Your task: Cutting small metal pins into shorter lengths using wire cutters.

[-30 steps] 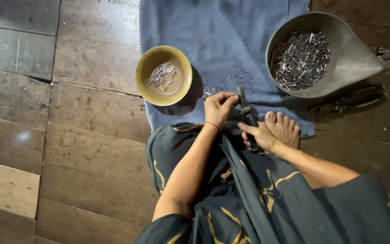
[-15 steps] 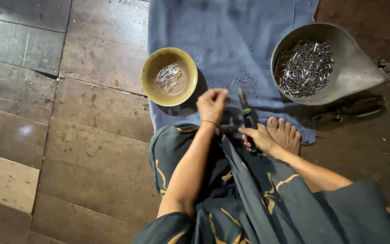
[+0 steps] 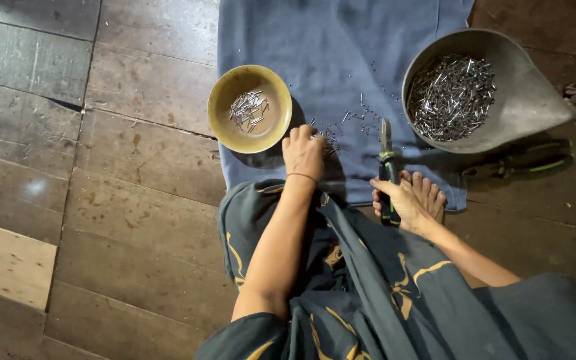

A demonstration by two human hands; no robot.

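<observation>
My left hand reaches forward onto a blue cloth, fingers curled down over a small scatter of metal pins; what the fingers hold is hidden. My right hand grips black-and-green pliers by the handles, jaws pointing away from me, resting beside my bare foot. A yellow bowl with a few pins sits just left of my left hand. A grey scoop-shaped pan heaped with pins lies at the cloth's right.
A second pair of black-and-green pliers lies on the dark wooden plank floor below the pan. My patterned dark skirt covers my lap in the foreground.
My left hand has moved away from the pliers, forward and left onto the scattered pins. My right hand still holds the pliers, now lying straighter.
</observation>
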